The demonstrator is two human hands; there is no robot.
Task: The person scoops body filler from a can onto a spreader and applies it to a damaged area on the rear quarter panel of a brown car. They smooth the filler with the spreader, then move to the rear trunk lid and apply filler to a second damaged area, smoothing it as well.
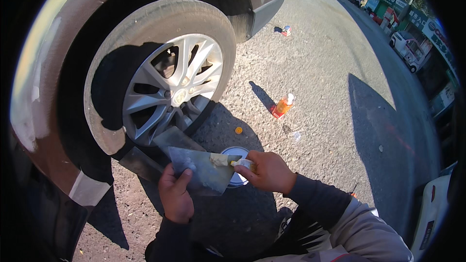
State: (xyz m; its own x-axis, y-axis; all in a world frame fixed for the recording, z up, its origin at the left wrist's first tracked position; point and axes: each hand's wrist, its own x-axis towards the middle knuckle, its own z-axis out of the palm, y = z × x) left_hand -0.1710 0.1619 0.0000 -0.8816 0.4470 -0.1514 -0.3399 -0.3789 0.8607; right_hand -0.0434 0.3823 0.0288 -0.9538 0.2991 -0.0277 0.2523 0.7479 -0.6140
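My left hand [176, 195] grips the lower left edge of a flat, greyish mixing plate [194, 165], thumb on top. On the plate's right part lies a cream-coloured lump of putty [219, 159], with a thin smear below it. My right hand [273, 172] is closed around a small squeeze tube [245, 165], whose yellow tip points left at the plate's right edge, close to the putty. Under the plate and tube stands a round tin [237, 151], partly hidden by them. A small yellow cap [238, 130] rests on the ground beyond the plate.
A car wheel [179, 92] and brown wheel arch [68, 87] fill the left. Flat panels [177, 139] stand by the tyre. An orange bottle [281, 106] and clear plastic scrap [295, 136] lie ahead on the rough pavement. A white vehicle [432, 211] is at right.
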